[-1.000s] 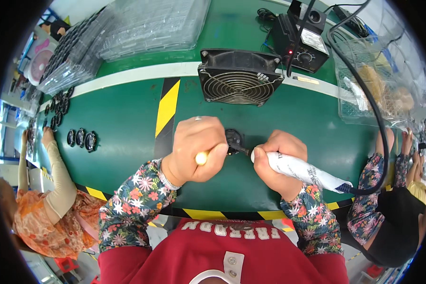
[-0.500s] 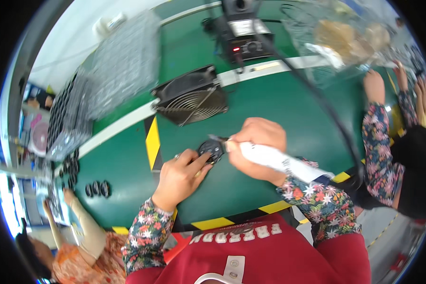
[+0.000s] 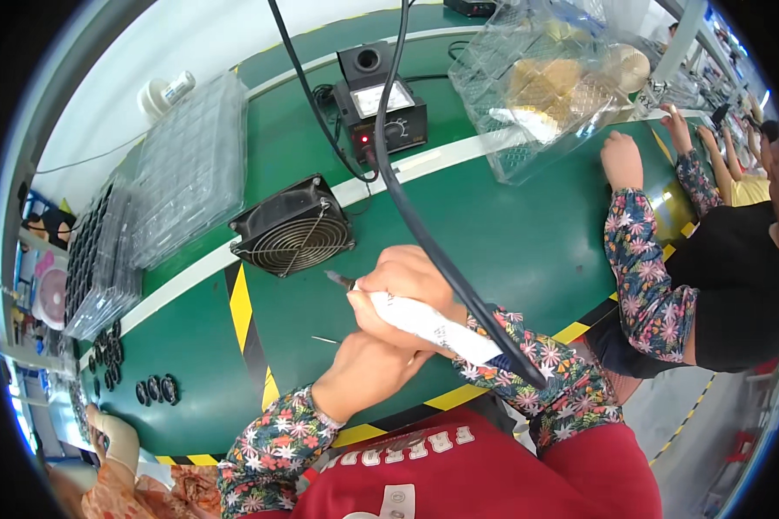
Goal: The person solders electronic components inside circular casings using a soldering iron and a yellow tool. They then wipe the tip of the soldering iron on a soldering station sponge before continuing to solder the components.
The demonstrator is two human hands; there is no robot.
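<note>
My right hand (image 3: 407, 290) is closed around a soldering iron (image 3: 428, 324) with a white-wrapped handle, its dark tip pointing to the far left. A thick black cable (image 3: 433, 238) runs from it. My left hand (image 3: 368, 372) lies against the underside of my right hand, low over the green table. Its fingers are mostly hidden, so what they hold does not show. A thin wire-like piece (image 3: 325, 339) sticks out beside the left hand's knuckles. The round black part is out of sight.
A black fan with a wire grille (image 3: 294, 242) stands beyond my hands, a soldering station (image 3: 385, 121) with a red light behind it. Clear plastic trays (image 3: 190, 164) stack at left near small black parts (image 3: 156, 390). A co-worker's arm (image 3: 627, 233) rests at right.
Both hands have come together, the right moving left and nearer to me. My left hand has left its flat-fingered hold on the round black part, which is now hidden. The view has shifted.
</note>
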